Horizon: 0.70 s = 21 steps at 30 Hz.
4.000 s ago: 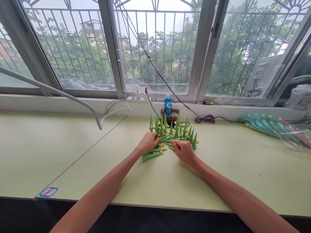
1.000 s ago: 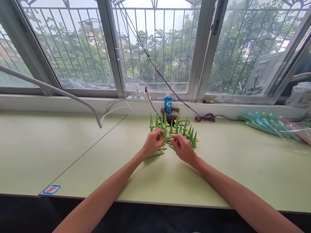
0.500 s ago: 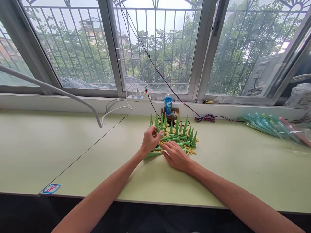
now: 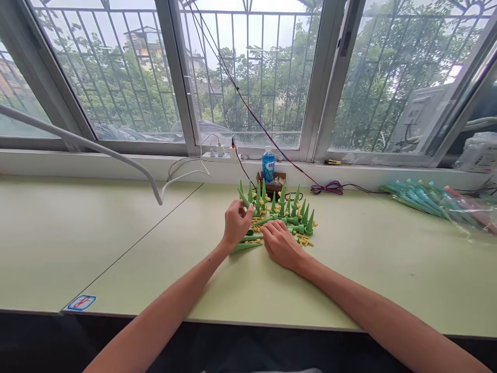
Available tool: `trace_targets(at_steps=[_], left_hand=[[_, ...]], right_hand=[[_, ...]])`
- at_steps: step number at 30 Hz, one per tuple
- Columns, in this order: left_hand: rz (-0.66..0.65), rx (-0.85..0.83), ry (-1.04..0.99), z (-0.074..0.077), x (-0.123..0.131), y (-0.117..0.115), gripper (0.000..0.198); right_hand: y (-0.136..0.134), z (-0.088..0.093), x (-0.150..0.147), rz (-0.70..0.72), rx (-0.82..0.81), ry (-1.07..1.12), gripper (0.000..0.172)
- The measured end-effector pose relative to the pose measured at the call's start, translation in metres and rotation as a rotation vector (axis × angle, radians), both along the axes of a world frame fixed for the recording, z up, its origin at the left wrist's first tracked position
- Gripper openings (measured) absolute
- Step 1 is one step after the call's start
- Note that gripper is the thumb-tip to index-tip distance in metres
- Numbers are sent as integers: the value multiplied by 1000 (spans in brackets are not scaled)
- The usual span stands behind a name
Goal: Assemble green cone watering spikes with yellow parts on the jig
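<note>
At frame centre, the left hand (image 4: 236, 223) grips a tilted green spike (image 4: 245, 199); the right hand (image 4: 282, 244), lower right of it, has curled fingers, any hold undeterminable. Upright spikes (image 4: 282, 203) stand just above.

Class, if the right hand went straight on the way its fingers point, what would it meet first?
Most likely the small yellow pieces lying just ahead of the right hand, with the left hand beyond them; exact depth is unclear.
</note>
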State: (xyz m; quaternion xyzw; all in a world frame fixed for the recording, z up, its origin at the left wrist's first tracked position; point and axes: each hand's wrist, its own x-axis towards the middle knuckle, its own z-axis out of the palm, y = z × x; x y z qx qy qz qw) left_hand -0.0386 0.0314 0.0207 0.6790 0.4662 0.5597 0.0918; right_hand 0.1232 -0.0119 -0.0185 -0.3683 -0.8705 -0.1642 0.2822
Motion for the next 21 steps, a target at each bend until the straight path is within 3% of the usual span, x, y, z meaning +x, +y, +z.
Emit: trace_targets(at_steps=[7,13,21], left_hand=[[5,-25,-62,0,-1,0,28],[18,-24,-118,5,5,-9,33],[-30,-11,-140,4,7,-11,34]], right_hand=[[-3,10,2,-2,1,-142,19],[27,24,-8,-69,-130,-127,33],[56,29,-27,-142,-311,-298,24]])
